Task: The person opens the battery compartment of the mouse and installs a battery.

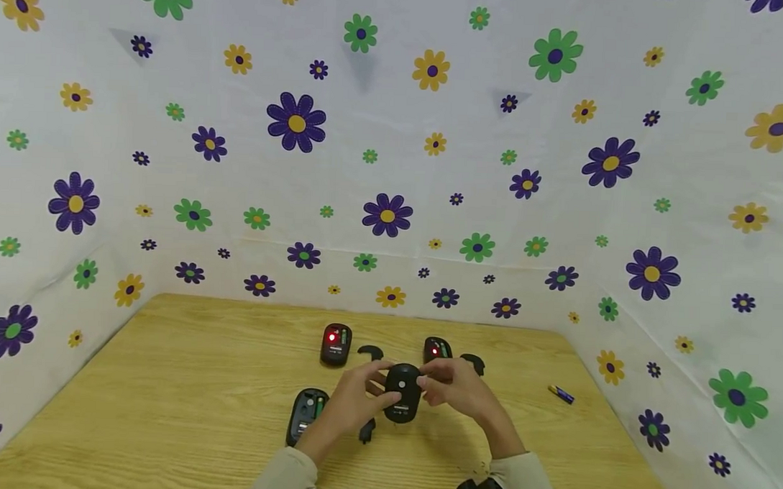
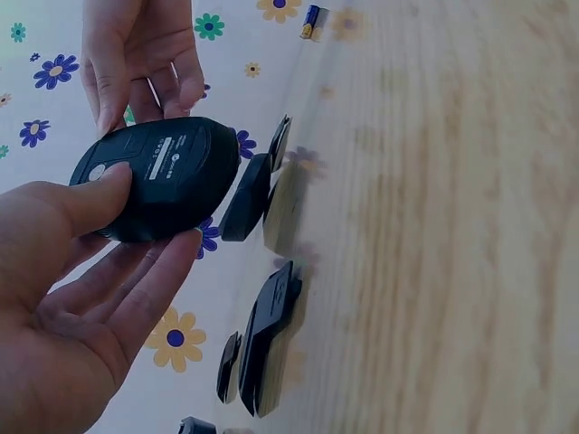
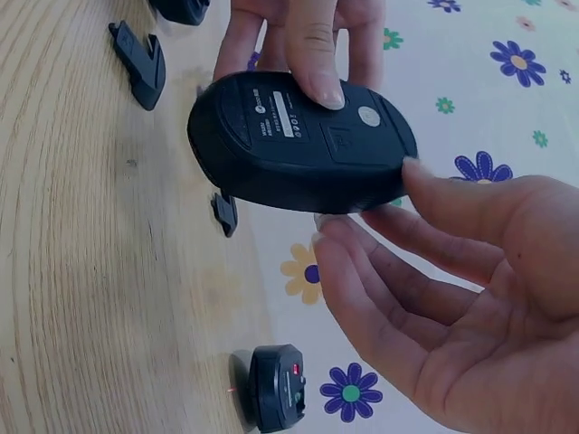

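A black computer mouse (image 1: 409,410) is held up over the table, underside towards me, its bottom panel in place. My left hand (image 1: 350,401) grips it from the left, thumb pressed on the underside (image 2: 194,167) and fingers behind. At the other side my right hand (image 1: 460,389) pinches the mouse's edge between thumb and fingertips, as the right wrist view shows at the mouse's end (image 3: 298,185). Beyond the hands lie two upturned mice with red lights, one at the left (image 1: 334,354) and one at the right (image 1: 437,343). Their battery bays are uncovered.
Another upturned mouse (image 1: 301,418) with a green battery showing lies beside my left forearm. Loose black covers lie around: one (image 1: 370,352) at the back, one (image 1: 474,362) at right, one (image 1: 366,433) near the left wrist. A blue-and-gold battery (image 1: 561,394) rests far right. Flowered cloth (image 1: 394,173) walls the table.
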